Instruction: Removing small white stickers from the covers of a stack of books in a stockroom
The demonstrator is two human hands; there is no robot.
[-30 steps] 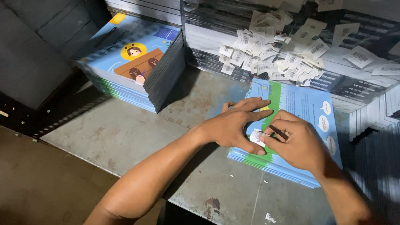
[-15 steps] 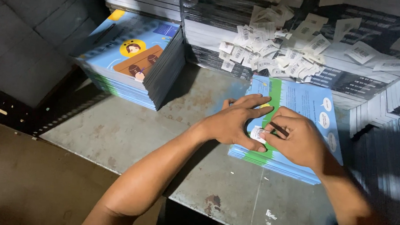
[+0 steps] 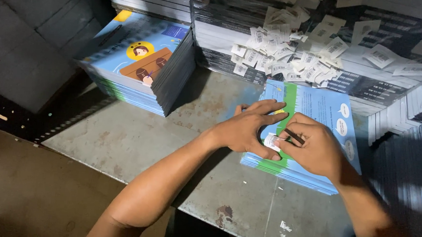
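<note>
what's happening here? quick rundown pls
A person is working on a small white sticker lying on the top book of a blue-and-green stack on a worn metal table. The left hand lies flat on the cover beside the sticker; the right hand pinches a thin dark tool at it. Loose barcode labels are heaped behind, and another book stack sits to the left.

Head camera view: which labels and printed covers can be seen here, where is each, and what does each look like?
Small sticker: white rectangle, between both hands' fingertips, on the near book stack.
Loose stickers: white slips with dark bar marks, heaped on dark stacks behind.
Near book stack: blue cover, green stripe, white bubbles.
Far book stack: left, blue cover, yellow circle, cartoon figure, brown desk.
</note>
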